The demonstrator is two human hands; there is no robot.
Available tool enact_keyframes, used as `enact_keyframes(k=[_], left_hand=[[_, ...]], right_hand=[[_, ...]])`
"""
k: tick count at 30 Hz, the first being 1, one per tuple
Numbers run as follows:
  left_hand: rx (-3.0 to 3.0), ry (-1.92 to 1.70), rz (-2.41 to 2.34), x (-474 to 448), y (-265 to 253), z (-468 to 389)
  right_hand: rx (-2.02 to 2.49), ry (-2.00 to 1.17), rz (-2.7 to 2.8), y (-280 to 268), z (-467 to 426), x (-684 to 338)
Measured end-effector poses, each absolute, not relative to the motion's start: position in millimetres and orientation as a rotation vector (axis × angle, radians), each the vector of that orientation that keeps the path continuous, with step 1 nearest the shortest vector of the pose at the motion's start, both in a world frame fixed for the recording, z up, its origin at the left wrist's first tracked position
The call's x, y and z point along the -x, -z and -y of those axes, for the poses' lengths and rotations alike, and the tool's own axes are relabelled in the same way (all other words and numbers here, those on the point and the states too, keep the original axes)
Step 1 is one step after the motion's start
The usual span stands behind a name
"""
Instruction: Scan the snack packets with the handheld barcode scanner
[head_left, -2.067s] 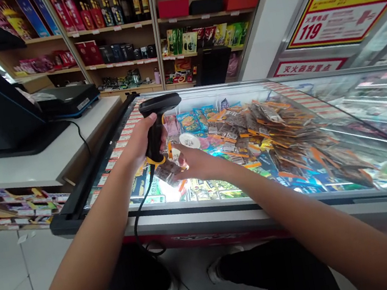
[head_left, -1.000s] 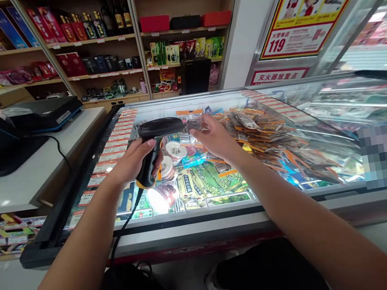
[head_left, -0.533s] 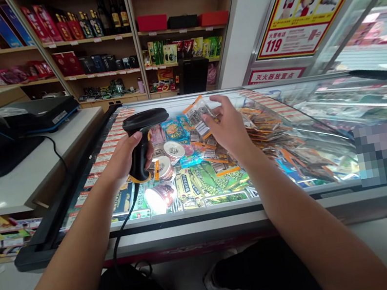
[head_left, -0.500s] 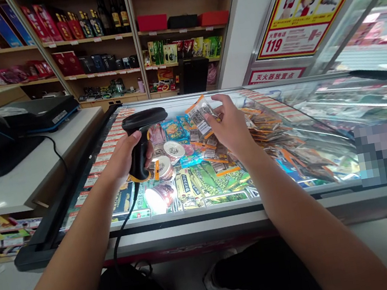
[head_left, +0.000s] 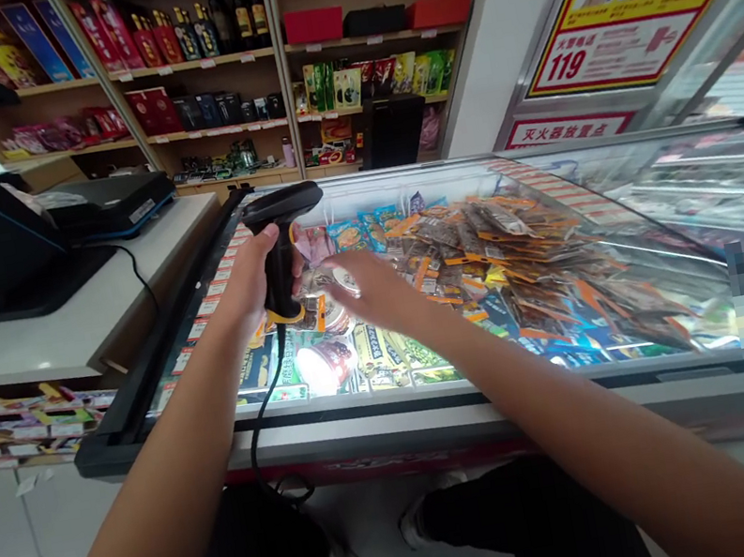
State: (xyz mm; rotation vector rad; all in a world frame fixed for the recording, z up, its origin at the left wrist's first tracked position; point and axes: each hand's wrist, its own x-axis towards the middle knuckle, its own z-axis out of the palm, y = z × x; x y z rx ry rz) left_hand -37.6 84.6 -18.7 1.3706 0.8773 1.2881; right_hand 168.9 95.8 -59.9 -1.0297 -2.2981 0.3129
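Note:
My left hand [head_left: 257, 274] is wrapped round the grip of a black and yellow barcode scanner [head_left: 279, 256], its head pointing right and its cable hanging over the freezer's front edge. My right hand [head_left: 374, 289] is over the left part of the chest freezer, thumb and fingers apart, with nothing visible in it. It partly covers a round tub [head_left: 345, 281] with a white lid. Behind the scanner lies a small packet with an orange edge [head_left: 319, 313]. A pile of brown packets with orange edges [head_left: 479, 237] fills the middle and right of the freezer.
Glass lid and black rim [head_left: 163, 351] frame the freezer. Blue snack bags [head_left: 347, 235] and green bags [head_left: 419, 347] lie inside. A counter [head_left: 18, 342] with a scale [head_left: 110, 206] stands at left. Shelves [head_left: 205, 135] rise behind. A blurred-out patch is at right.
My right hand has come left and down, and the packet it held is no longer in it. My left hand still holds the scanner. The view has shifted slightly left.

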Motion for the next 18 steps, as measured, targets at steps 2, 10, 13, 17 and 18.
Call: enact_keyframes(k=[2,10,13,17,18], left_hand=[[-1.351,-1.294,-0.885,38,18,-85],[-1.368,-1.289,-0.893,41,23,-88],[-1.399,-1.257,-0.870,42,25,-89],[-1.514,-1.127,-0.823,44,29,-87],[-1.553,-1.085,-0.811,44,29,-85]], right_hand=[[0.937,-0.452,2.415,73,-90,-147],[1.161,-0.565,2.290,80,-94,-144],[1.251,-0.761,1.958,69,-99,-157],[1.206,-1.059,1.427,63,-117,-174],[1.167,-1.102,1.334,62,-122,-179]])
